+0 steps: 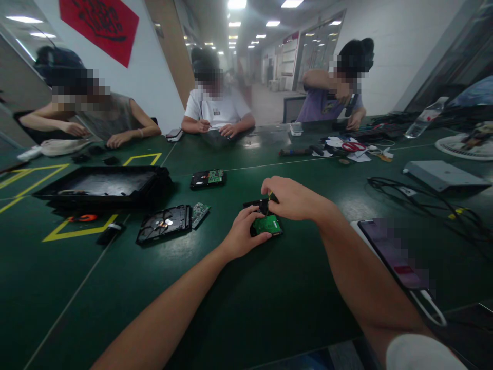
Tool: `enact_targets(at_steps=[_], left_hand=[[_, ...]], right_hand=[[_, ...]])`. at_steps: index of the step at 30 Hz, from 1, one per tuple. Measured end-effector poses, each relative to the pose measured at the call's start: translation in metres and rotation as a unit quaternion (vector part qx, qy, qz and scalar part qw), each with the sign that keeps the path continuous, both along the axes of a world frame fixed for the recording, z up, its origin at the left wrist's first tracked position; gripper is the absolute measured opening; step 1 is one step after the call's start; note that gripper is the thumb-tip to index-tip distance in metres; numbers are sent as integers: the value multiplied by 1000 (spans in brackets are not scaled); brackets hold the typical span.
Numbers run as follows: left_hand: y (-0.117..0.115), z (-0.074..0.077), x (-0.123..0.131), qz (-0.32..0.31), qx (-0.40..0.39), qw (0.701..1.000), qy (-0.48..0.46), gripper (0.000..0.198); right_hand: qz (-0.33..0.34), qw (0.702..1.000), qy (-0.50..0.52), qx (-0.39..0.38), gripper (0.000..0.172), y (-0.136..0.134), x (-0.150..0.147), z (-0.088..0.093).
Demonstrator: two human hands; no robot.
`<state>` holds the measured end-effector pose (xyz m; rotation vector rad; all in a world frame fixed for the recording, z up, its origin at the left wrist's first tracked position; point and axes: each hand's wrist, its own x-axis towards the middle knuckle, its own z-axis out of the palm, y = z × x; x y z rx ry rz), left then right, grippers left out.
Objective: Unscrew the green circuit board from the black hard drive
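Observation:
A small black hard drive with a green circuit board (268, 225) lies on the dark green table in front of me. My left hand (244, 231) rests over its left side, fingers spread along the edges. Above the drive's far right part, my right hand (288, 199) is closed around a small tool (272, 197) with a yellowish handle, mostly hidden by the fingers. Its lower end points down at the drive. Left of my hands lie an opened larger drive (165, 224), a loose circuit board (200, 214) and another drive (208, 178).
Black trays (103, 182) stand at the left. On the right are a phone (393, 252), black cables (416, 192), a silver box (442, 174) and a water bottle (427, 118). Three people sit across the table, near scattered tools and papers (352, 148).

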<state>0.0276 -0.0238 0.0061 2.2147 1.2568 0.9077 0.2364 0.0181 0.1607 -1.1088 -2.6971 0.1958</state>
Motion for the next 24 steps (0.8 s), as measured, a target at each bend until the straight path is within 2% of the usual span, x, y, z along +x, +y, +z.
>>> enact_targets(at_steps=[8, 11, 16, 22, 24], left_hand=[[-1, 1, 0, 1, -11, 1000, 4, 55], [0, 1, 0, 0, -7, 1000, 3, 56], [1, 0, 0, 2, -1, 1000, 2, 56], [1, -3, 0, 3, 3, 1000, -4, 55], [1, -3, 0, 3, 1, 1000, -6, 54]], right_hand=[[-31, 999, -16, -3, 11, -1, -1, 4], [-31, 999, -17, -5, 14, -1, 0, 4], [15, 1000, 1, -18, 25, -3, -1, 4], [-36, 999, -5, -15, 20, -2, -1, 5], [-32, 999, -4, -11, 21, -2, -1, 4]])
